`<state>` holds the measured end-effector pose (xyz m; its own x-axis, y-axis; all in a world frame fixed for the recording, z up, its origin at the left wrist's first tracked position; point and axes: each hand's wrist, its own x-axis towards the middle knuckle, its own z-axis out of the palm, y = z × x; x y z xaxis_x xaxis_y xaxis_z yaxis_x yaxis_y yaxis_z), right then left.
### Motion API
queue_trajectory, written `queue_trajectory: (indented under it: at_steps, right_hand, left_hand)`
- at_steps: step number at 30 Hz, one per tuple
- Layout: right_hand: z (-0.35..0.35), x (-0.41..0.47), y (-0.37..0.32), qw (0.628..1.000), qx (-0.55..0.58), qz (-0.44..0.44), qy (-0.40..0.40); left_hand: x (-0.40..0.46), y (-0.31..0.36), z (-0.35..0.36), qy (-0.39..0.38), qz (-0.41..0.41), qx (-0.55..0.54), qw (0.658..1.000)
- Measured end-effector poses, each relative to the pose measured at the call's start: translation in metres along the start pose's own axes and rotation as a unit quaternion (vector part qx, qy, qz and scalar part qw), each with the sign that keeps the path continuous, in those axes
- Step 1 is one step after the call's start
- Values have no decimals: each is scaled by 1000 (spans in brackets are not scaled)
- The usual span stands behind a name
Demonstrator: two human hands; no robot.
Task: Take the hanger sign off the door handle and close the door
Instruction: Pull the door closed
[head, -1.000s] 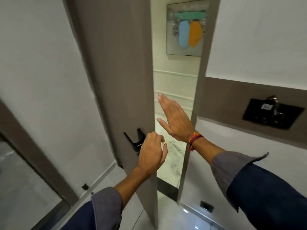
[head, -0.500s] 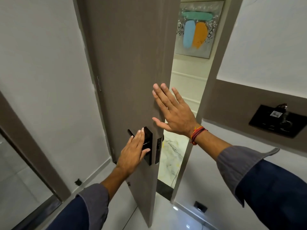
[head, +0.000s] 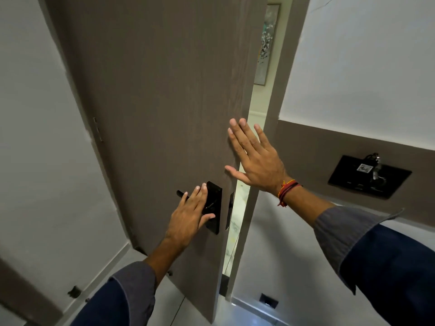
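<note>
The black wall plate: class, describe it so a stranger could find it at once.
Start at the brown door and cross the narrow gap to the wall on its right. A brown band runs across that white wall, and the black wall plate sits on it. It alone has keys hanging at its top.

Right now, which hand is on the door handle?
The left hand, lying open over the black handle. The right hand is flat on the door higher up.

black wall panel point(head: 369, 177) (keys hanging), framed painting point(head: 267, 43)
</note>
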<state>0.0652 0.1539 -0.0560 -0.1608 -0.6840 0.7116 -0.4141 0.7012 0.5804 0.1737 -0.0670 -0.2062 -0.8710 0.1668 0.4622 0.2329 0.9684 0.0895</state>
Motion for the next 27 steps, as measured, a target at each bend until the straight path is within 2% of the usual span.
queue_trajectory:
  at_steps: [8, 12, 15, 23, 27]
  right_hand:
    - [21, -7, 47, 990, -84, 36, -107]
    - [32, -1, 53, 970, -184, 57, -146]
    - [41, 8, 51, 958, -219, 63, -173]
    - [62, 20, 55, 933, -293, 47, -205]
    - [68, 27, 57, 923, -315, 26, -220]
  left_hand:
    - [79, 1, 34, -47, 38, 51, 997]
    - [118, 3, 51, -64, 44, 63, 995]
    - [134, 6, 65, -79, 35, 60, 994]
    - [157, 9, 81, -35, 34, 70, 996]
    - [168, 10, 90, -67, 25, 76, 995]
